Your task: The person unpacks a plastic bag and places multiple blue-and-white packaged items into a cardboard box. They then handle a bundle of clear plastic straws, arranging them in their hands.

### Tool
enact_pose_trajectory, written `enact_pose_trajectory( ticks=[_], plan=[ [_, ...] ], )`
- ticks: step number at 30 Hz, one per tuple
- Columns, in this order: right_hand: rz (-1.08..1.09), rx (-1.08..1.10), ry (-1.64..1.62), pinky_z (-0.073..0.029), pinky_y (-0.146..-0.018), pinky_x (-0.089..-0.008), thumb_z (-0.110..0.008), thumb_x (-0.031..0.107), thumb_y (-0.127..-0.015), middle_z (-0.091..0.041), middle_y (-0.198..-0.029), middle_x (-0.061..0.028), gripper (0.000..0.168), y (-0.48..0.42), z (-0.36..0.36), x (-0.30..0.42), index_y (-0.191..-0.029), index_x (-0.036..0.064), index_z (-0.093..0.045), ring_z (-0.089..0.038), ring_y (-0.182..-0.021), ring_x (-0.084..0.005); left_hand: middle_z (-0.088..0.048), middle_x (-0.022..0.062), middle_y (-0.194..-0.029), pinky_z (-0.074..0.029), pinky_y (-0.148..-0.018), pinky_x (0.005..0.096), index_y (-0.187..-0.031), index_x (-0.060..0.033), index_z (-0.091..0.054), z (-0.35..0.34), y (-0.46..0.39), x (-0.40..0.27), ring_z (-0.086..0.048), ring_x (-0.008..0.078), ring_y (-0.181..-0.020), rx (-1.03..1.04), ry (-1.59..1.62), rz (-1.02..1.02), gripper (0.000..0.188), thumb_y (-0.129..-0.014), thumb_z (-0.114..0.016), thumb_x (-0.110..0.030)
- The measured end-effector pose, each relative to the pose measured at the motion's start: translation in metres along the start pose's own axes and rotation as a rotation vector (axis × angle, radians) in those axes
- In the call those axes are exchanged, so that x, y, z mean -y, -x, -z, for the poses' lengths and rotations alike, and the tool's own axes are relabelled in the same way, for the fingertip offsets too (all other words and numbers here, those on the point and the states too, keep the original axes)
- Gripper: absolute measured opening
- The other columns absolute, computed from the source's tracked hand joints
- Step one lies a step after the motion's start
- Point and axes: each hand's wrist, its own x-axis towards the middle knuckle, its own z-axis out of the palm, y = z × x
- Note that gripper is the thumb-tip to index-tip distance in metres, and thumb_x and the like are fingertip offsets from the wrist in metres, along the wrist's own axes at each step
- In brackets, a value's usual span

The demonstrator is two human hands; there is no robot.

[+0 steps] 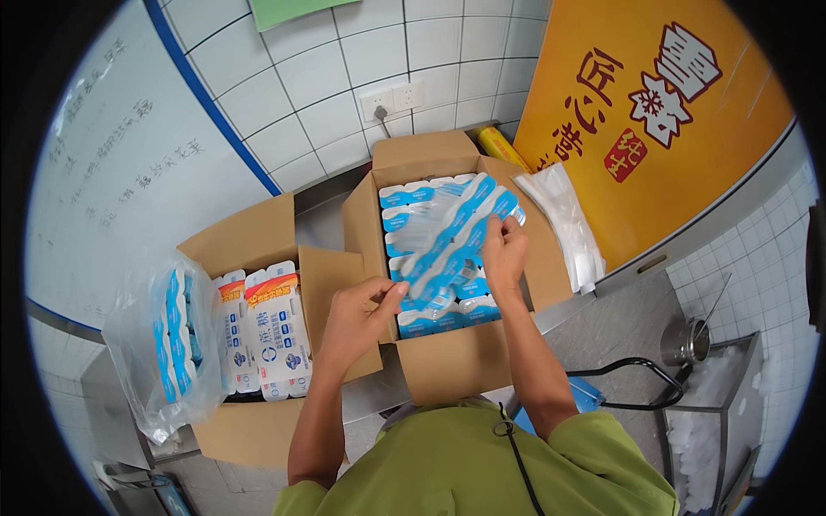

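Observation:
Both my hands hold a plastic-wrapped pack of small blue-and-white bottles (452, 238), tilted above an open cardboard box (452, 374) that holds more such packs in rows. My left hand (368, 316) pinches the pack's lower left end between thumb and fingers. My right hand (506, 251) grips its upper right end, with the fingers curled. Left of it, a second cardboard box (248, 429) holds white cartons with orange print (277, 329). A clear plastic bag (139, 393) with blue-and-white packs inside rests against that box's left side.
White plastic bags (568, 226) lie right of the box, near a yellow roll (500, 145). A wall socket with a plug (381, 109) is behind. On the right are an orange printed panel (645, 129), a metal pot (687, 342) and a black bent handle (639, 364). At left stands a whiteboard (142, 161).

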Motion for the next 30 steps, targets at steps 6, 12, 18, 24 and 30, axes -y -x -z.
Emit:
enact_pose_trajectory(
  ticks=[6,12,18,24,30],
  plan=[
    [0.314,0.14,0.035,-0.039,-0.05,-0.0373,-0.066,0.019,-0.098,-0.053,-0.057,-0.0106,0.03,0.012,0.051,0.072,-0.076,0.001,-0.056,-0.049,-0.05,-0.0182,-0.072,0.0075,-0.081,-0.052,-0.076,0.0287,-0.1,0.0041,-0.073,0.013,0.008,0.004,-0.065,0.0128,-0.079,-0.201,0.052,-0.036,0.033,-0.098,-0.071,-0.029],
    [0.37,0.339,-0.425,-0.043,-0.058,-0.0234,-0.067,0.009,-0.097,-0.056,-0.073,0.0036,0.007,0.026,0.101,0.147,-0.092,0.004,-0.066,-0.05,-0.064,-0.0045,-0.059,0.0108,-0.14,-0.046,-0.107,0.0412,-0.148,-0.0062,-0.049,0.039,0.017,0.009,-0.056,0.0235,-0.128,-0.216,0.207,-0.291,0.067,-0.093,-0.078,-0.031],
    [0.077,0.548,-0.913,-0.056,-0.084,-0.0274,-0.058,0.017,-0.099,-0.07,-0.104,-0.0107,0.029,0.087,0.046,0.242,-0.116,-0.006,-0.065,-0.069,-0.091,-0.0143,-0.04,0.0183,-0.156,-0.033,-0.119,0.0406,-0.162,-0.0001,-0.016,0.085,0.11,-0.054,-0.039,0.0264,-0.145,-0.112,0.656,-0.278,0.095,-0.093,-0.077,-0.028],
    [-0.062,1.116,-0.851,-0.047,-0.103,-0.0354,-0.061,0.031,-0.102,-0.063,-0.128,-0.0126,0.054,0.189,-0.004,0.292,-0.143,-0.002,-0.05,-0.061,-0.117,-0.0195,-0.043,0.0185,-0.154,-0.038,-0.114,0.0377,-0.162,-0.0004,-0.014,0.149,0.205,-0.056,-0.044,0.0242,-0.14,-0.509,0.745,-0.218,0.082,-0.101,-0.066,-0.019],
    [-0.532,1.491,-0.986,-0.06,-0.088,-0.0362,-0.058,0.034,-0.102,-0.069,-0.124,-0.0169,0.051,0.272,-0.073,0.331,-0.14,-0.001,-0.053,-0.072,-0.103,-0.0241,-0.068,0.0172,-0.112,-0.053,-0.087,0.0369,-0.117,0.0006,-0.072,0.286,0.292,-0.007,-0.065,0.0273,-0.107,-0.859,-0.096,-0.187,0.038,-0.104,-0.061,-0.033]
  ],
)
